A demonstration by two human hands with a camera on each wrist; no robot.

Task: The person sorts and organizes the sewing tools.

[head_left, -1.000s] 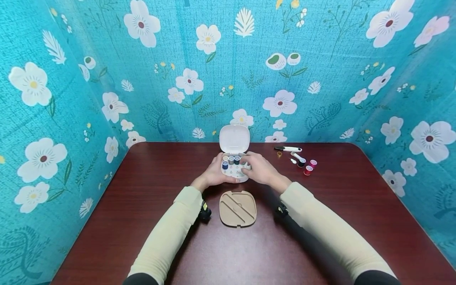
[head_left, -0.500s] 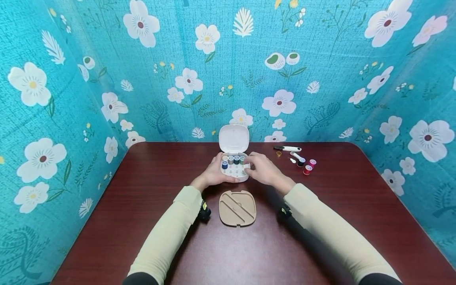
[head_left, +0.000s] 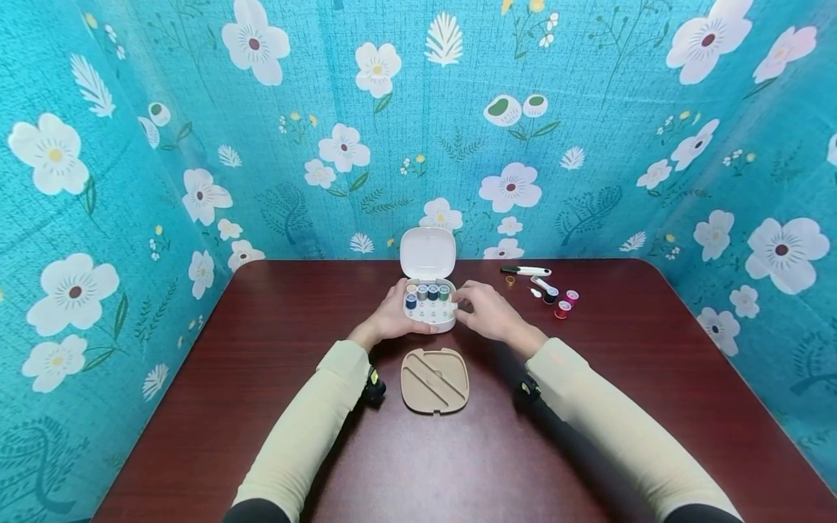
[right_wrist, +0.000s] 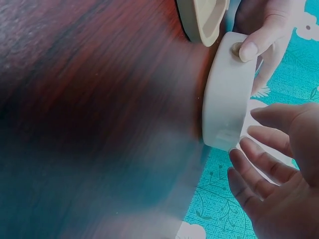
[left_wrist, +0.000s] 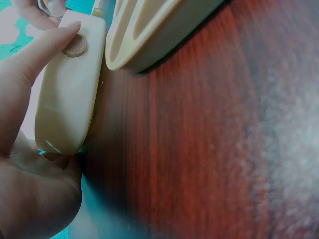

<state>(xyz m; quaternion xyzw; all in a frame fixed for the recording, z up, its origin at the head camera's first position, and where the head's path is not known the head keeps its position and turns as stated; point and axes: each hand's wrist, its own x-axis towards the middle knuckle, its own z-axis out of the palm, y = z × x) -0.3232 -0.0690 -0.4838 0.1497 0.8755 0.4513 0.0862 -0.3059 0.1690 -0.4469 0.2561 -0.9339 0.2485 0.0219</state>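
Note:
A white sewing box [head_left: 429, 317] stands on the table with its lid [head_left: 428, 253] raised. Inside, a back row of thread spools runs across the pegs, with a green spool [head_left: 444, 292] at its right end. A blue spool [head_left: 410, 301] sits in front of that row at the left. My left hand [head_left: 391, 314] grips the box from the left, thumb near the round brown button [left_wrist: 75, 46] on its front. At the box's right side, my right hand [head_left: 485, 311] holds nothing, and its fingers [right_wrist: 264, 158] are spread and loosely bent by the wall.
A beige divided tray [head_left: 434, 381] lies in front of the box. To the right are a white-handled tool [head_left: 526, 271], a yellow ring [head_left: 510, 280], a black spool [head_left: 550, 296], a red spool [head_left: 562, 310] and a pink spool [head_left: 572, 298]. A floral curtain [head_left: 418, 131] hangs behind.
My right hand has let go of the green spool on its peg and drawn back to the right, uncovering it. My left hand keeps its grip on the box.

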